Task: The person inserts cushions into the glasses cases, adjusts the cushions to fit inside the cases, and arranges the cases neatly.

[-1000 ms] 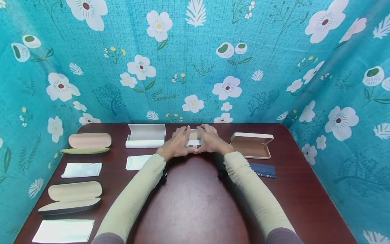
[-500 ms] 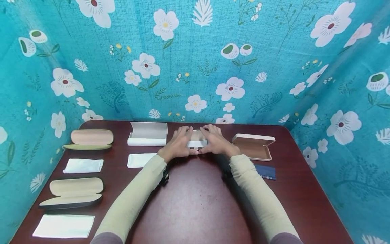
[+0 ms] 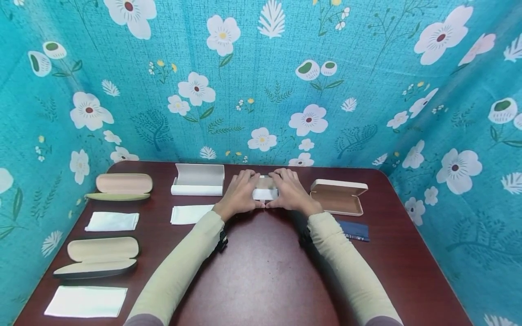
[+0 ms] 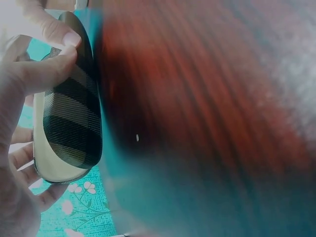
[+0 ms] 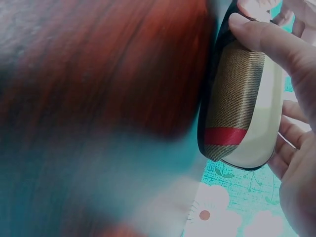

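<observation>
My left hand (image 3: 239,194) clamps the left end of an open checked case (image 4: 74,111), my right hand (image 3: 292,194) the right, near the far edge of the table (image 3: 261,271). Uneven pressure, I judge, could tip it or snap it closed.

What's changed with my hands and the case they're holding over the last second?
Your left hand and right hand seem to have drawn slightly toward you, bringing the patterned case along. Nothing was taken hold of or let go. The open white case and blue cloth stayed put; the head view itself shifted a little.
</observation>
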`<state>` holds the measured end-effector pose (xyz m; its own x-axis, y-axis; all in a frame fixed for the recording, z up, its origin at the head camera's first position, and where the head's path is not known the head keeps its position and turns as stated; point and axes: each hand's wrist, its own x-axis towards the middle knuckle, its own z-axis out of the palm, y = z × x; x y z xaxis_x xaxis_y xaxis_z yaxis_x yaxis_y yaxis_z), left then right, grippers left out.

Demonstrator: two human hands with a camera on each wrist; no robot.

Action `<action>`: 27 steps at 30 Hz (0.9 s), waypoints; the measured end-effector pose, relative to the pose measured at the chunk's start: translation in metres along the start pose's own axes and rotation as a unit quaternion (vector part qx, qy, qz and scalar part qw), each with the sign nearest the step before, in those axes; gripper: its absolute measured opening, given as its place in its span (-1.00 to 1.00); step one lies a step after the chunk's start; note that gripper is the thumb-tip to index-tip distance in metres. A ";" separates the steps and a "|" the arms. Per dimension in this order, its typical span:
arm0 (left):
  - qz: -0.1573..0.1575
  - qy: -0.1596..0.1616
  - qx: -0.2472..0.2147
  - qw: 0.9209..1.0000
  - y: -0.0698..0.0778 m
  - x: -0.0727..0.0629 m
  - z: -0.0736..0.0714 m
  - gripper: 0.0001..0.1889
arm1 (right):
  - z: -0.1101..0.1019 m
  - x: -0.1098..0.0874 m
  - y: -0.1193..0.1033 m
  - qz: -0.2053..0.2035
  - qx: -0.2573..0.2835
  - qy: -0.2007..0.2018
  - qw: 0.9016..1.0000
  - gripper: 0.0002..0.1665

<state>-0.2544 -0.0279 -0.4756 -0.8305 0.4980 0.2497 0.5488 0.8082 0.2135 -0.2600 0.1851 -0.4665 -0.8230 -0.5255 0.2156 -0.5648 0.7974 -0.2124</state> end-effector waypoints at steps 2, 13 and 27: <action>0.002 0.008 0.002 1.000 0.001 -0.001 0.001 0.04 | 0.001 -0.001 0.000 -0.002 -0.010 0.007 1.000 0.20; 0.020 0.051 0.025 0.998 0.006 -0.007 0.005 -0.03 | 0.002 -0.010 0.000 -0.018 -0.035 0.047 0.998 0.14; 0.039 0.078 0.026 0.996 0.010 -0.012 0.008 -0.14 | 0.003 -0.017 -0.003 -0.010 -0.035 0.052 0.998 0.06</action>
<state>-0.2395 -0.0233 -0.4838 -0.7578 0.5085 0.4089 0.6024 0.7860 0.1390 -0.2443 0.1912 -0.4724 -0.7988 -0.5112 0.3170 -0.5727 0.8076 -0.1408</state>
